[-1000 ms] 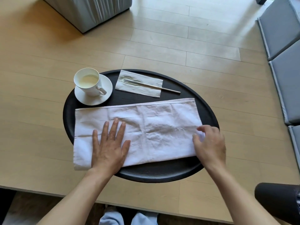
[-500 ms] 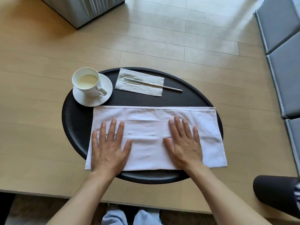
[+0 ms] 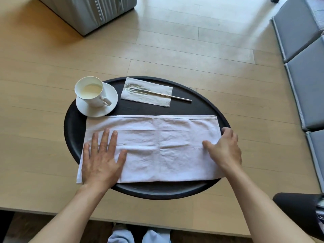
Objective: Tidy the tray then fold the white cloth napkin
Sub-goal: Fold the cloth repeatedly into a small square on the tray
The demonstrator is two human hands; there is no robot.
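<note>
The white cloth napkin [image 3: 161, 146], folded into a long strip, lies across the near half of the round black tray [image 3: 157, 192]. Its left end hangs over the tray's rim. My left hand [image 3: 101, 158] rests flat on the left end with the fingers spread. My right hand [image 3: 226, 149] is at the right end, thumb on top and fingers curled around the edge, gripping it. At the back of the tray, a white cup [image 3: 91, 92] of pale liquid sits on a saucer [image 3: 112, 106], and a fork [image 3: 180, 98] lies on a paper napkin [image 3: 157, 100].
The tray sits on a light wooden table whose front edge [image 3: 52, 210] is close to me. A grey upholstered block [image 3: 91, 11] stands at the back left, grey cushions [image 3: 308, 76] line the right side, and a dark rounded object [image 3: 298, 211] is at the lower right.
My right hand moved from the middle of the cloth to its right end and curled around it. The cloth slid left, so its left end now overhangs the tray.
</note>
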